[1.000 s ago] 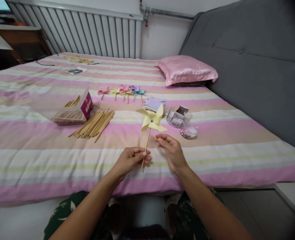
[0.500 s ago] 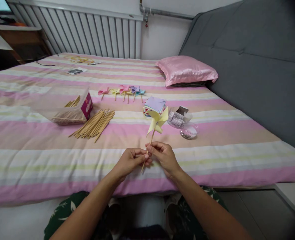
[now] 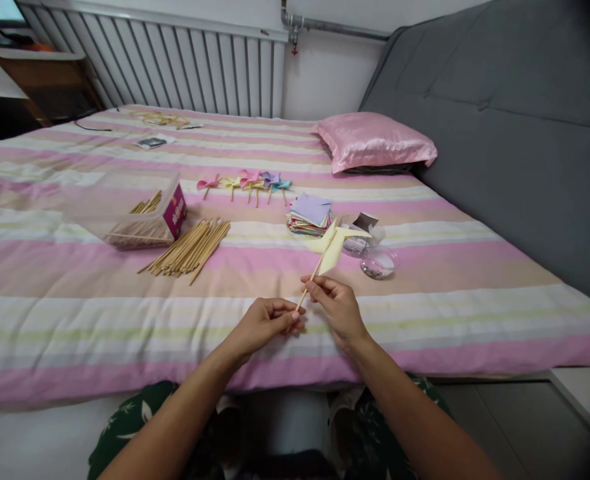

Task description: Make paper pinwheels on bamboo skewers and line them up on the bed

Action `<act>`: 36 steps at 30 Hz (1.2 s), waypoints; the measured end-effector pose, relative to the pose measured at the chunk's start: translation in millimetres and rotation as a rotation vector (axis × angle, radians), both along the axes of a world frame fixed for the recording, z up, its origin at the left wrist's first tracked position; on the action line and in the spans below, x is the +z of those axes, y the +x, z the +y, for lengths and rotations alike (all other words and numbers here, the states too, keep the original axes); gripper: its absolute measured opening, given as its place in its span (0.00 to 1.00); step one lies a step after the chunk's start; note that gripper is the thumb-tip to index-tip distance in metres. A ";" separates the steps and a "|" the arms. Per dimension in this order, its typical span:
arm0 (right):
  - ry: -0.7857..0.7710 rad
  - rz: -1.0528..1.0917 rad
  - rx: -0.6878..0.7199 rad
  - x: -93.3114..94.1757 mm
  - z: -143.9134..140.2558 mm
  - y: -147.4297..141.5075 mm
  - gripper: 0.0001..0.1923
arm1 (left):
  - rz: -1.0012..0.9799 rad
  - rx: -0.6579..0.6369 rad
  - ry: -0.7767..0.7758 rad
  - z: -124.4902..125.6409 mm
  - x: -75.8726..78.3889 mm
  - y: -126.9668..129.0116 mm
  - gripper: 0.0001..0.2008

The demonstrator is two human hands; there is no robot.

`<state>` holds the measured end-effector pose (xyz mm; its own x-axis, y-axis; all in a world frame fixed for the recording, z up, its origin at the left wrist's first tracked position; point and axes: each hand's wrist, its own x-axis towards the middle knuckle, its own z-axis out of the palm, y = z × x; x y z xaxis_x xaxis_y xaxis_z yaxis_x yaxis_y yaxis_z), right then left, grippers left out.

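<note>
item: yellow paper pinwheel [image 3: 335, 241] on a thin wooden stick [image 3: 309, 288], held above the near edge of the bed [image 3: 75, 320], stick tilted up and toward the right edge, paper head over the striped cover.
right hand [image 3: 337, 308]: fingers pinched shut on the stick near its lower end.
left hand [image 3: 265, 321]: fingers curled in, fingertips just beside the bottom tip of the stick; whether they grip it cannot be told.
beyond the pinwheel head: clear plastic packet [image 3: 359, 233] and a small clear dish [image 3: 377, 263], close together, toward the right edge.
just beside these, nearer the middle: stack of coloured paper squares [image 3: 309, 213].
further toward the far edge: row of small finished pinwheels [image 3: 247, 181], pink, yellow, purple and blue, lying flat.
left of middle: loose bundle of wooden sticks [image 3: 187, 248] lying on the cover, just beside a clear box [image 3: 125, 207] with more sticks in it.
far right corner: pink pillow [image 3: 375, 141] against the grey headboard [image 3: 499, 100].
far edge: white radiator [image 3: 175, 63] behind the bed.
far left corner: small items, too small to tell.
</note>
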<state>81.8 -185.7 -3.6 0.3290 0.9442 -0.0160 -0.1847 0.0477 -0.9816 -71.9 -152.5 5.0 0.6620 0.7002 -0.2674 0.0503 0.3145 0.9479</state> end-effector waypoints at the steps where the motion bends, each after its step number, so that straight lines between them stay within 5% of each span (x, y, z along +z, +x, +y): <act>1: 0.003 -0.001 0.001 0.1 0.2 0.1 0.11 | 0.001 0.001 0.001 0.0 -0.5 -0.1 0.19; 36: 0.016 -0.068 -0.029 3.4 0.5 -1.0 0.11 | 0.037 0.001 0.002 -0.5 -1.3 0.0 0.17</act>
